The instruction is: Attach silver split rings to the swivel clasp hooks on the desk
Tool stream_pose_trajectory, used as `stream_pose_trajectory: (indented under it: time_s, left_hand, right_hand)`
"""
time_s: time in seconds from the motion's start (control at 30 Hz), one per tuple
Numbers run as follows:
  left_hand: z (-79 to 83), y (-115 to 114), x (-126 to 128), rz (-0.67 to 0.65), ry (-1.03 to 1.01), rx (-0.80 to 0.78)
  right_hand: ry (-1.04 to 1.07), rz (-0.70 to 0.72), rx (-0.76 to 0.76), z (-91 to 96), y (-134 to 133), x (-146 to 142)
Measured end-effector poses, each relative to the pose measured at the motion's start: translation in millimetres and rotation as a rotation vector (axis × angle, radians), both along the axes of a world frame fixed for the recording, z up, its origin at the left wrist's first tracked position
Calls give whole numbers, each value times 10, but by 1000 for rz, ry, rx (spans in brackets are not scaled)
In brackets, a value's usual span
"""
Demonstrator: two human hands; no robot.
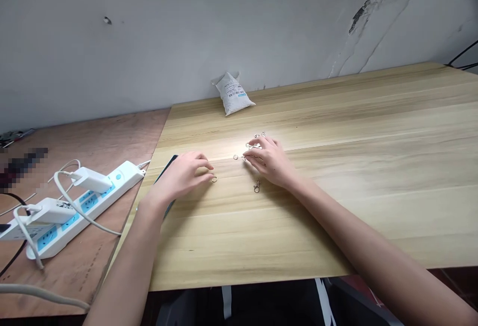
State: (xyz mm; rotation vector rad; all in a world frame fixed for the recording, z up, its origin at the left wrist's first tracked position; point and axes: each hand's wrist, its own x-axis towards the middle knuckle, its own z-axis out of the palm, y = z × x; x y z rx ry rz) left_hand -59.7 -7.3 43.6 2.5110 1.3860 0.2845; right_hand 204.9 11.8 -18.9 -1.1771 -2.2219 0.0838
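My left hand (188, 172) is over the left part of the wooden table, thumb and fingers apart. A small metal ring (214, 179) is right at its thumb tip; whether they touch I cannot tell. Partly hidden under this hand and wrist lies a dark flat object with a bluish edge (170, 208). My right hand (271, 162) hovers low over several small metal rings and clasps, fingers parted, partly covering them. Another ring (235, 157) lies just left of its fingertips. Nearer to me lies a metal swivel clasp (257, 186).
A white plastic parcel (234, 94) with a printed label stands at the back against the wall (149, 42). To the left, on a reddish board (123, 137), is a white power strip (89, 206) with chargers and cables. The table's (373, 166) front edge runs below my forearms.
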Motion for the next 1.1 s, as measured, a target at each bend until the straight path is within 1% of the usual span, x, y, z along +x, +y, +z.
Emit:
stream_pose_trajectory:
  time_s: [0.07,0.13,0.2,0.27,0.37,0.4,0.43,0.47,0.5,0.57,0.63,0.77,0.93,1.1]
  left_hand:
    - [-28,-52,11,-10,-8,-33]
    - [-60,-89,55,-12,-16,-16]
    - [-86,-98,96,-13,4,6]
    - [-103,-83,116,4,13,-15]
    - [-115,-37,121,81,-33,-146]
    - [-116,-22,124,109,-47,-200]
    - [-114,-9,129,128,-52,-250]
    - [-109,2,137,135,-49,-292]
    - [-104,10,148,131,-39,-321]
    - [-93,20,177,106,-21,-333]
    - [-91,25,211,82,-25,-301]
    - [-118,41,286,40,-63,-255]
    - [-134,80,380,-7,-39,-186]
    - [-164,72,413,-16,-98,-148]
  right_hand:
    - [-18,-10,37,-3,11,0]
    - [-29,-19,55,38,14,19]
    - [-60,6,9,125,15,79]
    - [-142,89,-120,248,8,175]
    - [-206,76,-361,443,-46,310]
    - [-245,60,-425,495,-77,331]
    - [-283,67,-506,536,-114,335]
    - [-315,89,-548,566,-153,321]
    - [-351,86,-549,584,-193,293]
    - [-423,52,-499,593,-265,212]
    - [-462,29,-448,583,-317,125]
    - [-496,35,-421,559,-360,11]
    - [-492,15,-358,527,-338,-12]
    - [-477,-49,-263,488,-292,27]
